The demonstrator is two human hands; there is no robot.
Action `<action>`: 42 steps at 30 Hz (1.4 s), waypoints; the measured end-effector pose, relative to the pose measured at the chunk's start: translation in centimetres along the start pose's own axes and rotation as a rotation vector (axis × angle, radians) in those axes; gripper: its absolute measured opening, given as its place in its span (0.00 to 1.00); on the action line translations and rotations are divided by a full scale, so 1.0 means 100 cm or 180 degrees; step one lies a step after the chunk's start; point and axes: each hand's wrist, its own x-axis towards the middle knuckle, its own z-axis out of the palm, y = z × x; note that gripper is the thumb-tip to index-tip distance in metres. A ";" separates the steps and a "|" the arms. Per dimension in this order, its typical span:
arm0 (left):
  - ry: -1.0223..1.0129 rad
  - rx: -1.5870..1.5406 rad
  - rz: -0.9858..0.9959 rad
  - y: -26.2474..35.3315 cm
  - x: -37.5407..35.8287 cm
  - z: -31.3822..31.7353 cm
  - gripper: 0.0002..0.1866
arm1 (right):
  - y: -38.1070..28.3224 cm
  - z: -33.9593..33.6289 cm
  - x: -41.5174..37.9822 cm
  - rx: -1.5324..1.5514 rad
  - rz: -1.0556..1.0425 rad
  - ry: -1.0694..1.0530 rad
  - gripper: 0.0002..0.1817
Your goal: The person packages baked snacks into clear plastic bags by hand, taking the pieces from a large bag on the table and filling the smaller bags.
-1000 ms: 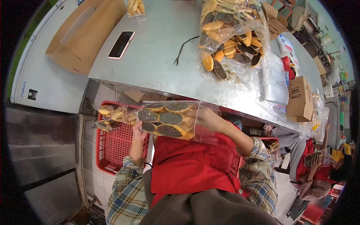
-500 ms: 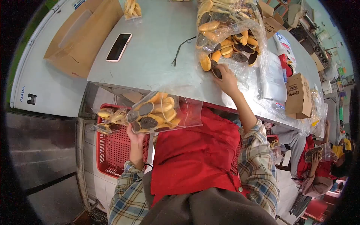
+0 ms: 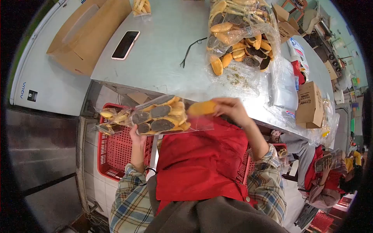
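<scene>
My left hand (image 3: 136, 136) grips the lower left side of a clear plastic bag (image 3: 199, 123) in front of my apron. Inside the bag lie several oblong pastries (image 3: 165, 112), some with dark faces. Between the fingers and thumb of my right hand (image 3: 232, 110) is a single yellow pastry (image 3: 203, 108), blurred, at the bag's right end. Beyond, on the metal table (image 3: 163, 58), a large clear bag (image 3: 272, 35) holds many more pastries, with two yellow ones (image 3: 216, 66) (image 3: 227, 59) near its front edge and crumbs (image 3: 237, 79) close by.
A phone (image 3: 126, 45) and a black cord (image 3: 189, 50) lie on the table, with a brown paper bag (image 3: 83, 39) at left. Below are a red basket (image 3: 107, 155) and small filled bags (image 3: 112, 120). A cardboard box (image 3: 309, 105) stands right; beyond, a co-worker (image 3: 324, 186) holds a bag.
My right hand has drawn back from the large bag to the plastic bag's right end, carrying a pastry. The co-worker's held bag has shifted slightly.
</scene>
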 end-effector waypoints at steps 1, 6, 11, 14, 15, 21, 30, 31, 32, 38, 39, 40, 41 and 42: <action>-0.0245 0.0084 -0.0104 -0.002 0.004 -0.004 0.23 | 0.006 0.015 -0.002 -0.0116 0.0054 -0.0252 0.18; -0.0656 0.0438 -0.0282 -0.016 0.003 0.018 0.28 | 0.022 0.044 0.000 -0.1556 -0.0511 -0.1021 0.20; -0.0628 0.0661 -0.0297 -0.030 0.002 0.020 0.24 | 0.045 0.056 -0.008 -0.3303 -0.1330 -0.0757 0.14; -0.0341 0.0650 -0.0553 -0.034 -0.004 0.017 0.31 | 0.046 0.055 -0.010 -0.3541 -0.1005 -0.0834 0.13; -0.0258 0.0618 -0.0499 -0.034 -0.005 0.014 0.30 | 0.040 0.050 -0.009 -0.3323 -0.1212 -0.0966 0.13; -0.0382 -0.0190 -0.0326 -0.007 -0.008 0.002 0.28 | -0.018 -0.021 0.054 -0.2267 -0.1179 0.0942 0.09; 0.0344 0.0744 0.1019 -0.002 -0.030 -0.010 0.28 | 0.048 -0.058 0.124 -0.2769 -0.1331 0.2283 0.17; 0.0355 0.0779 0.0961 -0.001 -0.035 0.000 0.28 | 0.039 -0.055 0.113 -0.1965 -0.1184 0.2123 0.17; 0.0059 0.0455 0.0799 0.001 -0.033 -0.002 0.28 | 0.027 -0.057 0.097 -0.1170 -0.1012 0.1983 0.17; -0.0477 -0.0198 0.0307 0.016 -0.010 -0.011 0.24 | 0.017 -0.069 0.033 -0.0893 -0.0457 0.1522 0.17; -0.0419 -0.0181 0.0220 0.014 -0.006 -0.015 0.23 | 0.004 -0.055 0.020 -0.0333 -0.0494 0.1313 0.17; -0.0357 -0.0157 0.0133 0.013 -0.001 -0.024 0.23 | 0.000 -0.045 0.009 -0.0196 -0.0319 0.0864 0.17; -0.0300 -0.0124 0.0050 0.011 0.003 -0.031 0.23 | -0.002 -0.033 0.000 -0.0047 -0.0153 0.0417 0.18; -0.0387 -0.0038 0.0038 0.008 0.008 -0.032 0.26 | -0.006 -0.012 -0.006 -0.0233 0.0184 0.0277 0.18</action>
